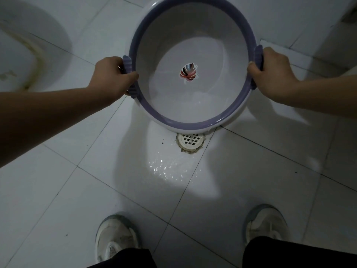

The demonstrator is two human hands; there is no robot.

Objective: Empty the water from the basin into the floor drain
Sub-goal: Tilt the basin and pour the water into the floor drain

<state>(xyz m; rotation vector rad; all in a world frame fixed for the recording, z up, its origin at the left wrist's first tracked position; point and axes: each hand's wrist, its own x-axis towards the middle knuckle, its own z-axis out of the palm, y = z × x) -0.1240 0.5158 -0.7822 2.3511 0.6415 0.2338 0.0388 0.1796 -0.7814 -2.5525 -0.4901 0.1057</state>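
A round white plastic basin with a purple rim [185, 125] is hanging in the upper middle of the frame. It is tipping toward the lower edge, so its lowest lip is sitting just above the round white slotted floor drain [191, 141] and partly hiding it. Whether the lip is touching the tiles cannot be told.

The left hand [114, 74] is curling around the ribbed purple handle [128, 64] at the basin's left side. The right hand [270, 74] is gripping the matching handle [257, 55] at the right side.

Only a thin glinting film of water [195, 101] seems to be lying on the low inner wall. The main risk is probably water overshooting. Because the lip is covering the drain's far edge, a steeper tilt could be sending the flow past the grate. It would then run onto the wet, glistening white tiles [166, 169] and toward the white sneakers [116, 236] at the bottom of the frame. Damp handles could also be letting the basin twist, and the slick tiles could be making the footing unsafe.
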